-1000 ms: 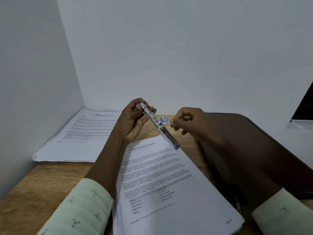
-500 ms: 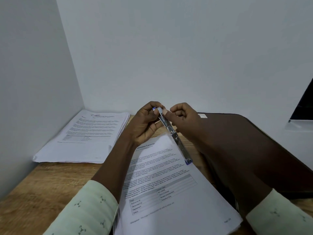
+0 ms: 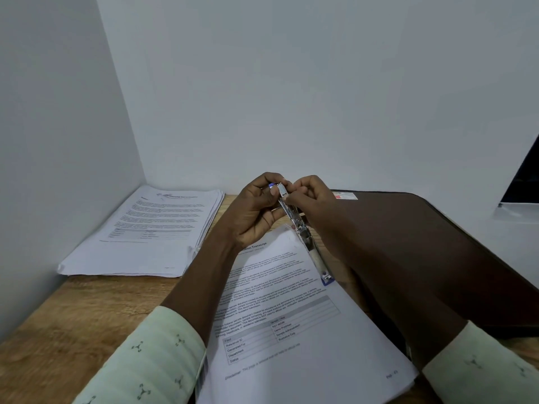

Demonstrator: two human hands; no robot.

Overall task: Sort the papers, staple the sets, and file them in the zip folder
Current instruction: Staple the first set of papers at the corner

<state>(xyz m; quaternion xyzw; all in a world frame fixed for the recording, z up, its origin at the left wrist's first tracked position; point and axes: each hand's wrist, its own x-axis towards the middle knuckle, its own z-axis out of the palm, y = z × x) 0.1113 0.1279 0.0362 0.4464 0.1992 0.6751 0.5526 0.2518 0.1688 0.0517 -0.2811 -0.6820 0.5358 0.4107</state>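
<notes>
A slim silver stapler [image 3: 303, 234] with blue ends hangs opened out above the desk, its long metal arm slanting down to the right. My left hand [image 3: 253, 211] grips its upper end. My right hand [image 3: 309, 196] pinches at that same upper end with thumb and fingertips. Whether a staple strip is between the fingers is too small to tell. Below lies a printed paper set [image 3: 291, 322] headed "Transcript". A second paper stack [image 3: 151, 234] lies at the back left. The dark brown zip folder [image 3: 423, 246] lies flat on the right.
The wooden desk [image 3: 87, 310] sits in a white-walled corner, with walls close at the left and back. A small red and white label [image 3: 345, 196] shows at the folder's far edge. A dark screen edge [image 3: 525, 176] stands at the far right.
My right hand has come left from its place apart and now pinches the stapler's upper end. The stapler has tilted steeper and shifted slightly right. The small staple box is hidden now.
</notes>
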